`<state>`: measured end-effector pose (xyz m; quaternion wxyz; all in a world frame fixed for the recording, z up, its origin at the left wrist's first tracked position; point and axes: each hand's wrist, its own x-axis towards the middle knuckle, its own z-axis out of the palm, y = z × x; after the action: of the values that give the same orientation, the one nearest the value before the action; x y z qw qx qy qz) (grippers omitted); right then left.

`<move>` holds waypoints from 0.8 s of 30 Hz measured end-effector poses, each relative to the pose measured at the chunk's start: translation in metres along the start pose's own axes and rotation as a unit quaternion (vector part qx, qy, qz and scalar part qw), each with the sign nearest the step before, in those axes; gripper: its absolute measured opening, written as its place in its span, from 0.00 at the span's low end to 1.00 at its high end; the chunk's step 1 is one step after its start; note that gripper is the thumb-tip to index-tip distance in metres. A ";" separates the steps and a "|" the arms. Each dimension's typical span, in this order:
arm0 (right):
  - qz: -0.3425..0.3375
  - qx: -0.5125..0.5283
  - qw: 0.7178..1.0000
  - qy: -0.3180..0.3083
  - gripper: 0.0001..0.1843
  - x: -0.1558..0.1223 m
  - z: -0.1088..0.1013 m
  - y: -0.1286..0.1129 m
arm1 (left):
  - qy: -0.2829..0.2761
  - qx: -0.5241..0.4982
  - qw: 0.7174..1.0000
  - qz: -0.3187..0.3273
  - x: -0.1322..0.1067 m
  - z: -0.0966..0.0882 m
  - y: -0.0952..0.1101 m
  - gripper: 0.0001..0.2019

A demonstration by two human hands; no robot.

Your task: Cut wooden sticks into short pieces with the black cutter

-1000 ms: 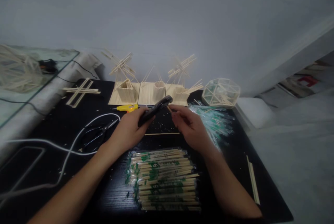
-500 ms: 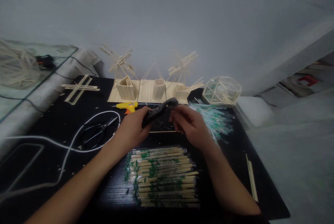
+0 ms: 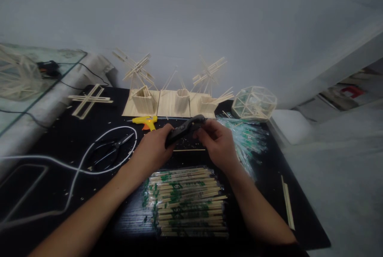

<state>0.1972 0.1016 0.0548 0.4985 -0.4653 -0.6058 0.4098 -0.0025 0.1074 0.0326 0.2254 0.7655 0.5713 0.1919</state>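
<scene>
My left hand (image 3: 153,150) is closed round a black hand tool (image 3: 185,128) that points up and to the right over the black table (image 3: 60,145). My right hand (image 3: 218,142) is right beside the tool's tip, fingers pinched together; what they hold is hidden behind the tool. A single thin wooden stick (image 3: 189,150) lies flat on the table just below both hands. A pack of wrapped bamboo chopsticks (image 3: 187,201) lies in front of me between my forearms.
Stick-built models on wooden bases (image 3: 173,103) stand at the back, with a stick dome (image 3: 254,103) to their right. A yellow glue gun (image 3: 145,121), black pliers (image 3: 110,154), a white cable (image 3: 89,157), a stick cross (image 3: 89,100) and empty green wrappers (image 3: 247,139) lie around.
Both hands with the black tool drifted slightly right and came closer together; my right fingers now sit against the tool's tip. The short stick end seen in my right fingers is no longer visible.
</scene>
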 end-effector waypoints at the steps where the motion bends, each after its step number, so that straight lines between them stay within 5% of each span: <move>1: 0.005 -0.002 1.000 0.001 0.06 0.000 0.000 0.000 | -0.001 0.005 1.000 -0.004 0.000 0.001 0.000 0.03; 24: 0.035 0.022 0.999 -0.010 0.13 0.000 0.002 0.006 | -0.008 0.102 0.995 -0.023 0.002 0.001 0.001 0.03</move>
<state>0.1963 0.1024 0.0490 0.4875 -0.4710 -0.5849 0.4454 -0.0008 0.1088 0.0322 0.1552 0.7725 0.6036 0.1216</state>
